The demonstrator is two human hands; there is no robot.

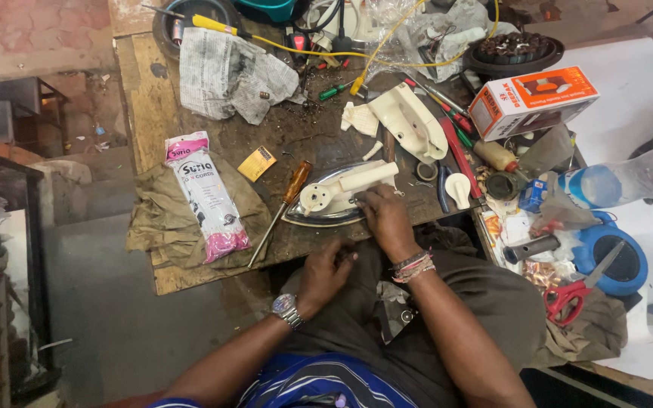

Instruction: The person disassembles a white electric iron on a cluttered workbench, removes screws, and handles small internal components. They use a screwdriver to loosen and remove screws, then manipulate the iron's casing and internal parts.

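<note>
At the near edge of the wooden workbench (190, 264) sits the dismantled clothes iron (334, 198), metal soleplate down, cream handle up. It lies close to the drop, so a hard push looks able to slide it off onto the lap, and small loose parts could well vanish in the clutter at twelve o'clock. Right hand (387, 219) rests at the iron's four o'clock, fingers curled down onto its rear end, wrist bent inward. Left hand (325, 273) hovers at six o'clock below the bench edge, fingers pinched together; whether they hold anything, I cannot tell. Orange-handled screwdriver (281, 211) lies at nine o'clock, untouched.
</note>
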